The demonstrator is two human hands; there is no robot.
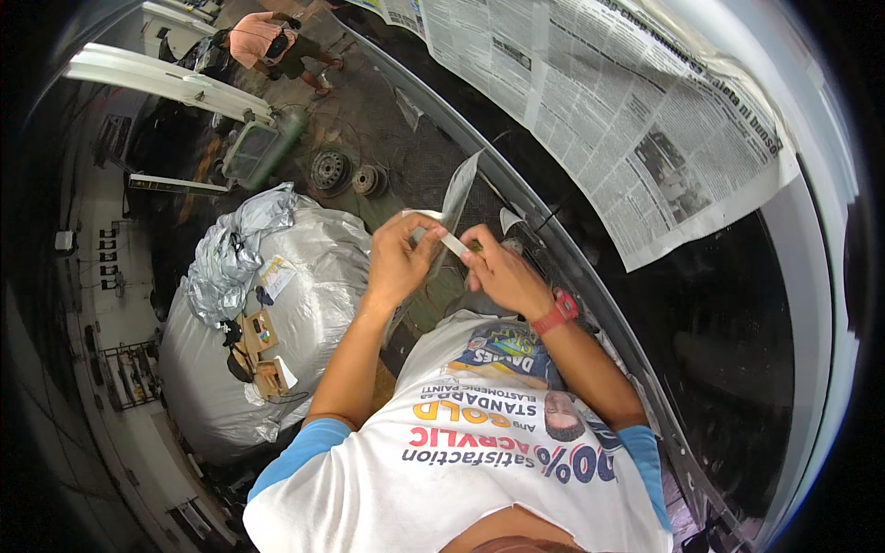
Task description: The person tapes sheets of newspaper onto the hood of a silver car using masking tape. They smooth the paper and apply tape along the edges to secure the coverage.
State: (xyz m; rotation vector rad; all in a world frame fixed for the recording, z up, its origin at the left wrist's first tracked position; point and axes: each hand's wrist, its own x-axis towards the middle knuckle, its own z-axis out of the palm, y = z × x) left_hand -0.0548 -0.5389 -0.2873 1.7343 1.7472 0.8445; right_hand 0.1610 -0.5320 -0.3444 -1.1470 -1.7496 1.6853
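A short pale strip that looks like masking tape (454, 243) stretches between my two hands. My left hand (398, 256) pinches one end between thumb and fingertips. At the other end, my right hand (505, 275), with a red watch (556, 313) on its wrist, grips the strip in closed fingers; whether a roll sits in that palm is hidden. A narrow greyish sheet, perhaps newspaper (461, 187), stands up just beyond my left fingers and seems to touch the strip.
Newspaper sheets (636, 120) cover part of a dark vehicle panel (710, 304) on my right. A silver cover (323, 249) drapes a large shape at left, with cardboard pieces (260, 332) on it. Wheel rims (330, 170) lie on the floor beyond. Another person (263, 41) is far off.
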